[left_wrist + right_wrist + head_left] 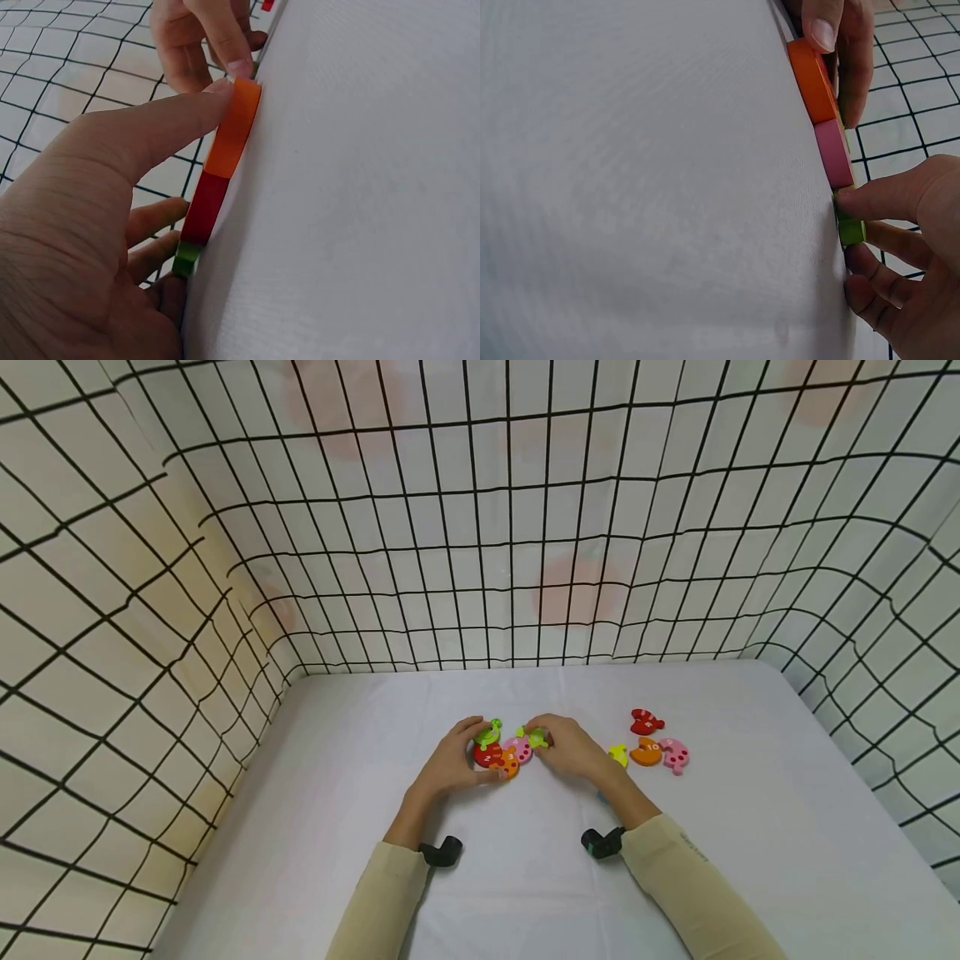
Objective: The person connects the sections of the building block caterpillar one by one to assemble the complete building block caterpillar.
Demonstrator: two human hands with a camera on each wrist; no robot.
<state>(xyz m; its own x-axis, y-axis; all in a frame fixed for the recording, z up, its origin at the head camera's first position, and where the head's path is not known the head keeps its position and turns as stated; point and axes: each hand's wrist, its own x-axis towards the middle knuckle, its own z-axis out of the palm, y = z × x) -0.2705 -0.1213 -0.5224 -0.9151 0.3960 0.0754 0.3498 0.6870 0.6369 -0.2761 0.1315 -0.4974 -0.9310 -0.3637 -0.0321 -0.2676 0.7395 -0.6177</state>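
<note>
Flat, thick animal-shaped pieces lie joined in a cluster on the white table. My left hand (448,766) spans its left side, thumb on the orange piece (510,766) and fingers around the green piece (487,736). Between those two sits a red piece (485,756) with pale markings. A pink spotted piece (519,749) adjoins the orange one. At the cluster's right end, my right hand (572,748) pinches another green piece (852,232) between thumb and fingers, right beside the pink piece.
To the right lie a red piece (645,722), an orange piece (646,752), a pink spotted piece (676,755) and a yellow-green piece (618,754). My right forearm partly covers a blue piece (602,796). Black-lined grid netting (510,527) surrounds the table (360,710) at back and sides.
</note>
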